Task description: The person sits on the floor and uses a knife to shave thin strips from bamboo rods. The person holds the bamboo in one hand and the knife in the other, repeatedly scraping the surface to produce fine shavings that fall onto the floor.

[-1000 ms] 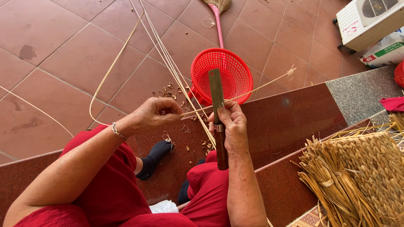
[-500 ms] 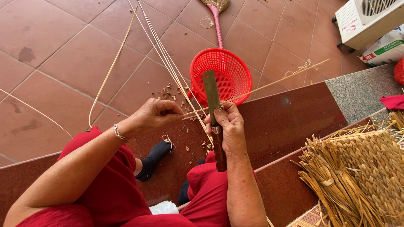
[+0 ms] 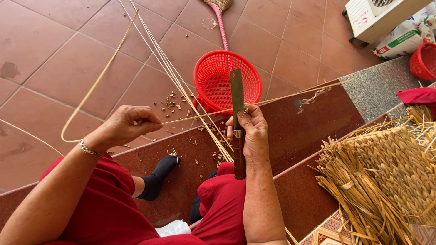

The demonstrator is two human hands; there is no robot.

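I am shaving a thin cane strip: my left hand pinches it at nine o'clock, my right hand is clenched around the knife, blade upright against the strip. Next, I judge, calls for a steady pull leftward.

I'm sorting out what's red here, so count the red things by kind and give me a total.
Red plastic baskets: 2, a round one on the floor tiles beyond the knife, another cut off at the right edge.
Red cloths: 1, folded on the grey ledge.
Red garments: 1, the person's clothing.
Total: 4
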